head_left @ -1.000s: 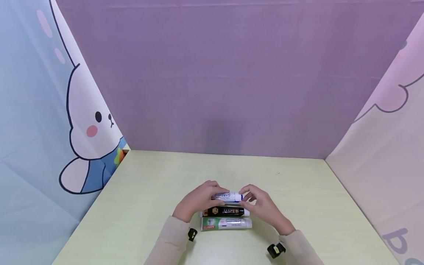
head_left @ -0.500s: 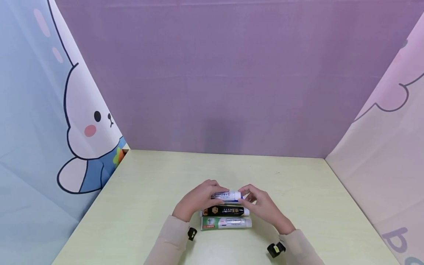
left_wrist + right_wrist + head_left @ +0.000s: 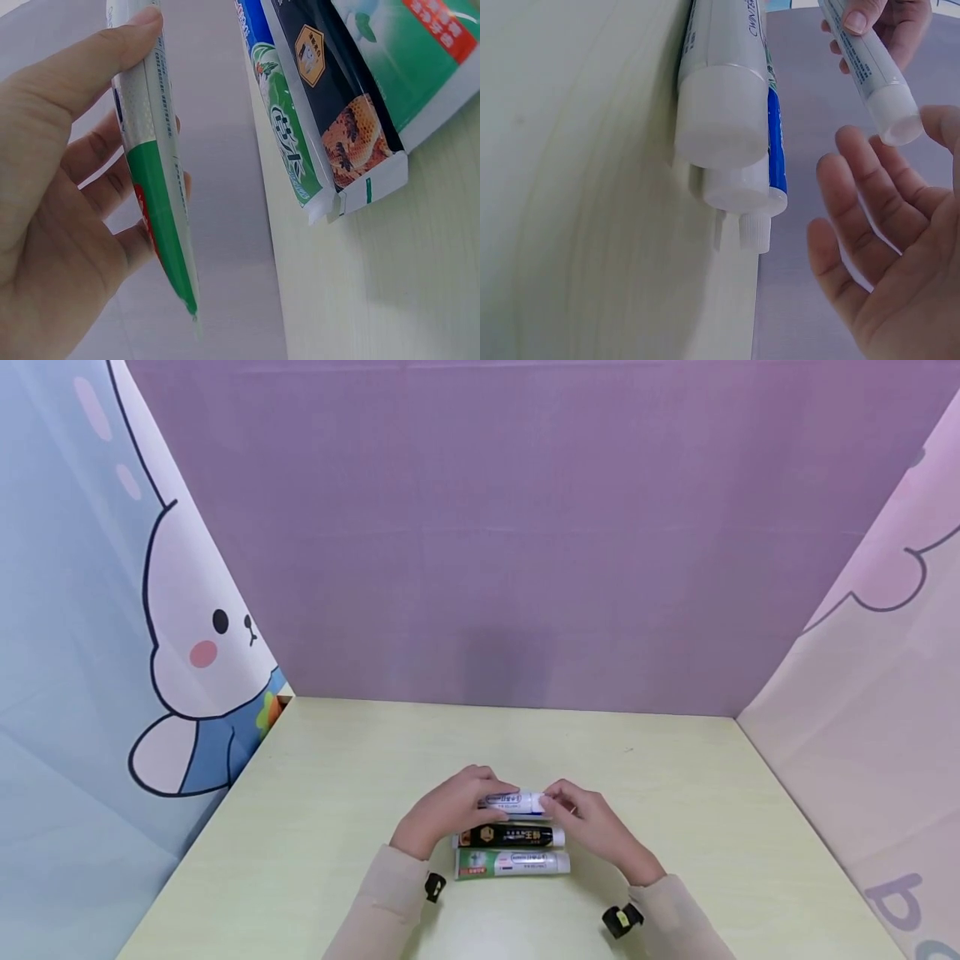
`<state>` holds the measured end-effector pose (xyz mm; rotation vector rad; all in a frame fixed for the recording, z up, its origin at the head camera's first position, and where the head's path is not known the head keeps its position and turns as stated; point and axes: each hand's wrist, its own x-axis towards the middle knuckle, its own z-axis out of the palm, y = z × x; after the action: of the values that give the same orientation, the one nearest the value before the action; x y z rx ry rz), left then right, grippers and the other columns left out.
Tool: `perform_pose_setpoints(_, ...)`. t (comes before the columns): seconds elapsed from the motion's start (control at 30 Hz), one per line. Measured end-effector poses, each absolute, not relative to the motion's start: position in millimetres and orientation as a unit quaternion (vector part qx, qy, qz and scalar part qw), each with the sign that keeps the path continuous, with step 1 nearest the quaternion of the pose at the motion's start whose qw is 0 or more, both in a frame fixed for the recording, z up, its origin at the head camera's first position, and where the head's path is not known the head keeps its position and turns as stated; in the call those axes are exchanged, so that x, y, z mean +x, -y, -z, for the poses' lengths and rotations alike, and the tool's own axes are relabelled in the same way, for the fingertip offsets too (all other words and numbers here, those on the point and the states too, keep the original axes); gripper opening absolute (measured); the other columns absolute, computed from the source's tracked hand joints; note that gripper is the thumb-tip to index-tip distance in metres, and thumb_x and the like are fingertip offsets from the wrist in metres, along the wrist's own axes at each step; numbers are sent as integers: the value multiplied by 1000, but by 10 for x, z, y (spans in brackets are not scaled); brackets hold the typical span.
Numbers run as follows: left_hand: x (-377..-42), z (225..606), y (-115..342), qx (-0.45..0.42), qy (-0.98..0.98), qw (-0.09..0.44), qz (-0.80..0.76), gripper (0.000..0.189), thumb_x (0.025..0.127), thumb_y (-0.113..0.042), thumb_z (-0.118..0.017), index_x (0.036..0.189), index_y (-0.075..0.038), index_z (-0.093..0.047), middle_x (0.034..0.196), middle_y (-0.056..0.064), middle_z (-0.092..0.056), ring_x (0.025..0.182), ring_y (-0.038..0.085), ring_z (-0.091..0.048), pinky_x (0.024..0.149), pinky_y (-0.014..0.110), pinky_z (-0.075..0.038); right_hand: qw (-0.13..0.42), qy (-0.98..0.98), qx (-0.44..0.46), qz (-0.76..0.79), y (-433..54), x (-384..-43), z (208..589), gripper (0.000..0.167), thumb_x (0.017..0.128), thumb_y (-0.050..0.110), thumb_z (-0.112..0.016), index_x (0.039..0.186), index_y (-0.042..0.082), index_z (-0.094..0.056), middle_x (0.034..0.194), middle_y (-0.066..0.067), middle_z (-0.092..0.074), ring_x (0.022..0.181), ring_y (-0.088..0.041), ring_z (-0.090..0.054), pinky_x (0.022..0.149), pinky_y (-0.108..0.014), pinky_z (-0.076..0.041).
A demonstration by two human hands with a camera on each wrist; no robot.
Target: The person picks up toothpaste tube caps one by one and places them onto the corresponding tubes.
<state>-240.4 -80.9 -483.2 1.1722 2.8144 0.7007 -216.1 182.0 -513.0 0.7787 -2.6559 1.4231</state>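
My left hand [image 3: 450,810] grips a white and green toothpaste tube [image 3: 154,157], thumb on one side and fingers behind it, held above the table. At its white cap [image 3: 896,116], my right hand [image 3: 596,827] brings thumb and fingertip to opposite sides in a light pinch, other fingers loosely bent. Directly under the held tube lies a blue and green toothpaste tube [image 3: 281,124], mostly hidden in the head view. Nearer the person are a black toothpaste tube [image 3: 517,836] with a honeycomb print and another green and white toothpaste tube [image 3: 513,864], side by side.
The pale wooden table [image 3: 360,743] ends at a purple cloth backdrop [image 3: 510,527]. A cartoon-printed cloth [image 3: 67,652] hangs on the left and a pink and cream one [image 3: 885,693] on the right. Black wrist cameras [image 3: 622,921] sit by both sleeves.
My right fingertips have drawn together and moved slightly left onto the cap of the held tube. The left hand keeps its grip almost in place; the lying tubes stay put.
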Motion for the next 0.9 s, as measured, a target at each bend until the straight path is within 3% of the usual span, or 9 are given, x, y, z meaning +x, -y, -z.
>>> perform_pose_setpoints(0.2, -2412, 4829, 806, 379, -895, 9, -233, 44, 92, -31, -73, 134, -20, -67, 109, -7, -63, 95, 5, -52, 86, 23, -49, 7, 865, 229, -447, -1797, -2190, 5129, 34, 109, 37, -42, 94, 16, -64, 85, -6, -66, 80, -29, -62, 69, -31, -49)
perform_pose_setpoints(0.43, -2408, 4834, 803, 375, -898, 11, -230, 44, 92, -32, -72, 135, -21, -66, 110, -7, -63, 95, 5, -52, 86, 23, -49, -3, 872, 214, -440, -1761, -2185, 5116, 41, 109, 40, -39, 90, 13, -63, 83, -5, -65, 82, -28, -63, 73, -33, -50)
perform_pose_setpoints(0.67, -2405, 4850, 806, 376, -897, 11, -231, 45, 93, -34, -72, 136, -21, -65, 111, -6, -63, 96, 5, -52, 87, 22, -49, -10, 876, 194, -441, -1752, -2142, 5105, 40, 110, 41, -34, 99, 14, -61, 89, -2, -68, 87, -23, -65, 79, -39, -51)
perform_pose_setpoints(0.8, -2407, 4847, 808, 376, -897, 8, -232, 45, 93, -34, -72, 135, -21, -66, 110, -7, -63, 96, 5, -52, 88, 23, -49, 2, 870, 206, -449, -1753, -2140, 5121, 30, 108, 36, -44, 118, 11, -57, 100, -3, -67, 89, -22, -63, 77, -36, -50)
perform_pose_setpoints(0.9, -2409, 4841, 812, 377, -897, 8, -232, 45, 93, -34, -71, 135, -20, -66, 110, -7, -63, 96, 5, -52, 87, 23, -49, 10, 859, 222, -462, -1758, -2150, 5141, 36, 104, 33, -55, 129, 8, -53, 113, -6, -64, 94, -21, -62, 79, -34, -52)
